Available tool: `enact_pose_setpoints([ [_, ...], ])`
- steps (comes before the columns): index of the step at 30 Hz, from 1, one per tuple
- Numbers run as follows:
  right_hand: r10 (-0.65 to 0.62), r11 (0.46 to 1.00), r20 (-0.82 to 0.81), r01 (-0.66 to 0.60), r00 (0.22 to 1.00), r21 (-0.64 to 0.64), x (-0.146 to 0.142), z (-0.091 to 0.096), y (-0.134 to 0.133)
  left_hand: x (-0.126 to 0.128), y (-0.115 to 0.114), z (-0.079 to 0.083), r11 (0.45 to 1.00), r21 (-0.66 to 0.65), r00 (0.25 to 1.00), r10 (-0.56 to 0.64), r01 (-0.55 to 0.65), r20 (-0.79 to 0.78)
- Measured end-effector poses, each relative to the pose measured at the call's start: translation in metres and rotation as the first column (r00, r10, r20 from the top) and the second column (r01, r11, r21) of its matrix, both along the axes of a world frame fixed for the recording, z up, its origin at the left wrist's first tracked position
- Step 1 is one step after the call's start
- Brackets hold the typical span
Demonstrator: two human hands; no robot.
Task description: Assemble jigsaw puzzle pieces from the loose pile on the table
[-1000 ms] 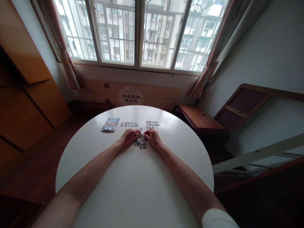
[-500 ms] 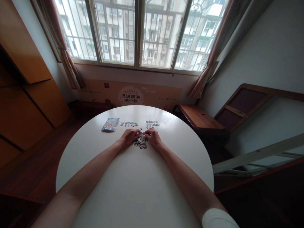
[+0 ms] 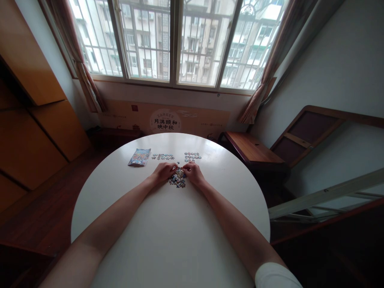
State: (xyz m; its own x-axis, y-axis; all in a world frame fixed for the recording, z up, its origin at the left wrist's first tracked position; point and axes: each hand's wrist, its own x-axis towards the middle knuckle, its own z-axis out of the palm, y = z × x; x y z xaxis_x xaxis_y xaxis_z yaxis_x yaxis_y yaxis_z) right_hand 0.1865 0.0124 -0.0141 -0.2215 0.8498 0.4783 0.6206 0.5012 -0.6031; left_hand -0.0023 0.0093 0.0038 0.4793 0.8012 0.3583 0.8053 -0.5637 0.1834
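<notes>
A heap of small mixed-colour jigsaw puzzle pieces (image 3: 177,181) lies on the white round table between my hands. My left hand (image 3: 164,171) is closed in a pinch at the heap's upper left, on what looks like a puzzle piece, mostly hidden by the fingers. From the right, my right hand (image 3: 192,172) pinches at the heap's top edge, also apparently on a piece. The two sets of fingertips are close together but apart. Just beyond them sits a single loose blue piece (image 3: 178,163).
Rows of laid-out pieces lie behind my hands, one group at the left (image 3: 163,156) and another at the right (image 3: 192,156). A printed puzzle packet (image 3: 139,157) lies farther left. The round table (image 3: 168,240) has a wooden bench (image 3: 250,148) beyond its right edge.
Both hands keep almost the same place and pinch, with only slight finger movement at the heap. The laid-out pieces and packet have not moved.
</notes>
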Motion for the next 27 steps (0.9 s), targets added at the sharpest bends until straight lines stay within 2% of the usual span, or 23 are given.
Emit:
enact_pose_setpoints([
  [27,-0.004,1.000,-0.019,0.004,1.000,-0.004,-0.0003,0.0011,-0.0007,-0.0002,0.0013,-0.0033,1.000,-0.006,1.000,-0.005,0.005,0.023],
])
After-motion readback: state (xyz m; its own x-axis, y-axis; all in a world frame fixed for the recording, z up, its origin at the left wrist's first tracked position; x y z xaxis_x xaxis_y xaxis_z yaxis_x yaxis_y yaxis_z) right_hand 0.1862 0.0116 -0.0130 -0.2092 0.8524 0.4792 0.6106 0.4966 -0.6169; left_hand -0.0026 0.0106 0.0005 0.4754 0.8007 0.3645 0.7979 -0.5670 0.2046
